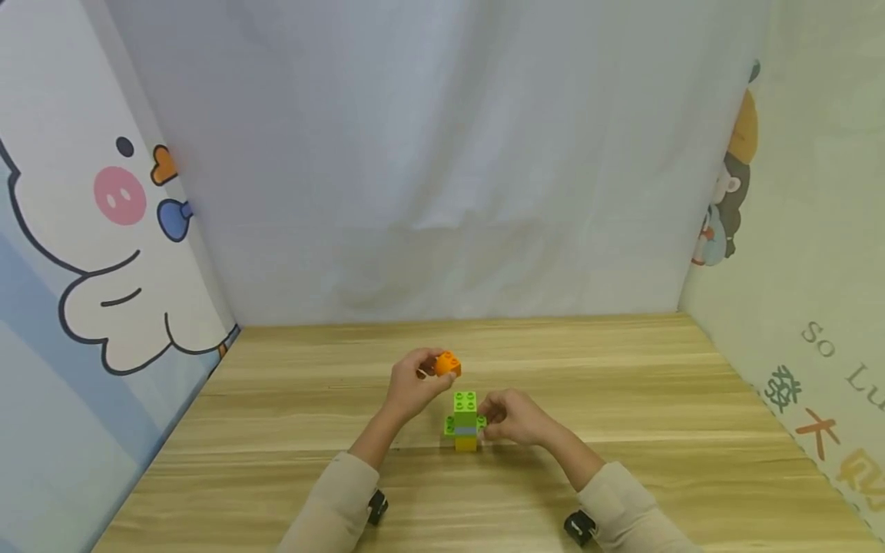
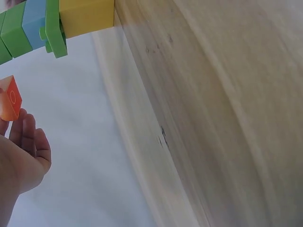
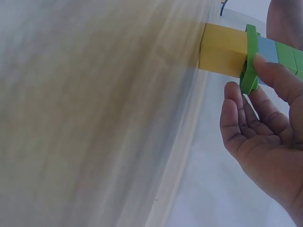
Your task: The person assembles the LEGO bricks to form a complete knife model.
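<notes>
A tower of toy building bricks (image 1: 465,420) stands upright on the table, yellow at the bottom, then a flat green plate (image 3: 250,59), a blue brick (image 3: 267,48) and green bricks (image 1: 465,401) on top. The plate's studded ends jut out on both sides. At the right end, my right hand (image 1: 518,417) pinches the plate between thumb and fingers. My left hand (image 1: 413,384) holds an orange brick (image 1: 449,364) in its fingertips, raised behind and slightly left of the tower, apart from it. In the left wrist view, the orange brick (image 2: 11,98) is partly cut off by the frame edge.
The wood-grain table (image 1: 311,430) runs back to a pale hanging cloth (image 1: 442,192). Printed cartoon panels flank it on the left (image 1: 104,230) and right (image 1: 788,307). Black wrist devices (image 1: 580,528) sit by both sleeves.
</notes>
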Available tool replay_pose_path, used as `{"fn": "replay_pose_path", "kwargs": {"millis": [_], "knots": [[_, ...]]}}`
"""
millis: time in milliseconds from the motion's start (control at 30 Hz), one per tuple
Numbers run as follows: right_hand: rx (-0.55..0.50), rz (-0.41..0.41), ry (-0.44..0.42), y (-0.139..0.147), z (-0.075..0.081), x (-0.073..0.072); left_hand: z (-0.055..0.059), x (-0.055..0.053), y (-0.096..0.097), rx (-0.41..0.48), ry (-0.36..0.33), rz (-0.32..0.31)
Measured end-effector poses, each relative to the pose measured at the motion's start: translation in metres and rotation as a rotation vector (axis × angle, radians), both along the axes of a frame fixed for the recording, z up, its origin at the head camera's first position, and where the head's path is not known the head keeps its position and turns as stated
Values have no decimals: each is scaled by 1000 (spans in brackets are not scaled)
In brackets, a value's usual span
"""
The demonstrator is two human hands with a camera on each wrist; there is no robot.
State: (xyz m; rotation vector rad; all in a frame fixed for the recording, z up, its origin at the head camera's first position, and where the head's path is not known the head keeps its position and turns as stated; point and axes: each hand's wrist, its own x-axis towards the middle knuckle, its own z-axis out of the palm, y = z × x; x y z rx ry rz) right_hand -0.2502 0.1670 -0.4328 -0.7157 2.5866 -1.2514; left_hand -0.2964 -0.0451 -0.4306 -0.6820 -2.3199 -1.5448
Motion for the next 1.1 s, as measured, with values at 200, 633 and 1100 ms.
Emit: {"fn": "replay_pose_path", "kwargs": {"millis": [200,633,1100], "knots": [[-5,12,7,2,0,-3,2,2,1,-11,34,-18],[-16,24,-13,6,-4,-10,4,6,3,27,4,-40],[-5,43,7,10,-6,-18,26,24,7,22,-84,-106]]}}
